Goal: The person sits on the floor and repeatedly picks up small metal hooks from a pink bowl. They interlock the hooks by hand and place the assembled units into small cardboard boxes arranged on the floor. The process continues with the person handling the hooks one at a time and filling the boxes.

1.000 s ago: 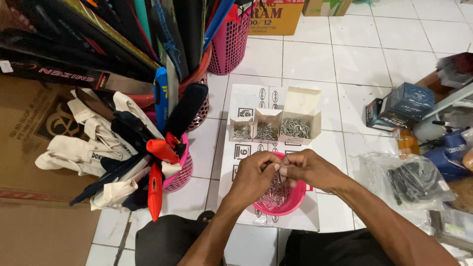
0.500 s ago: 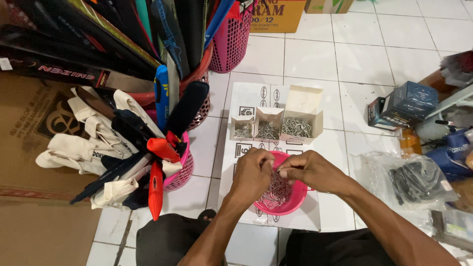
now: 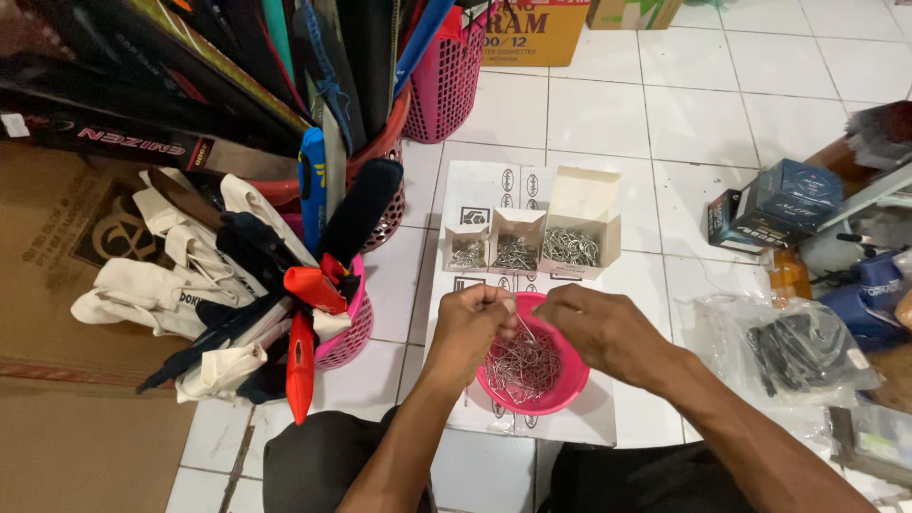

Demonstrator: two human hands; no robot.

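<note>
A white tiled floor (image 3: pixel 598 114) lies open toward the top right, while a brown cardboard slab (image 3: pixel 57 285) and pink baskets (image 3: pixel 347 332) crammed with rackets and cloth covers crowd the left edge. A flat white sheet (image 3: pixel 475 190) carries three open white boxes (image 3: pixel 537 242) of metal hooks, just beyond a pink bowl (image 3: pixel 560 394) near the sheet's near edge. Over the bowl, the left hand (image 3: pixel 470 328) and right hand (image 3: pixel 603 328) almost meet, fingers pinched on thin metal hooks (image 3: pixel 522 366) heaped inside.
</note>
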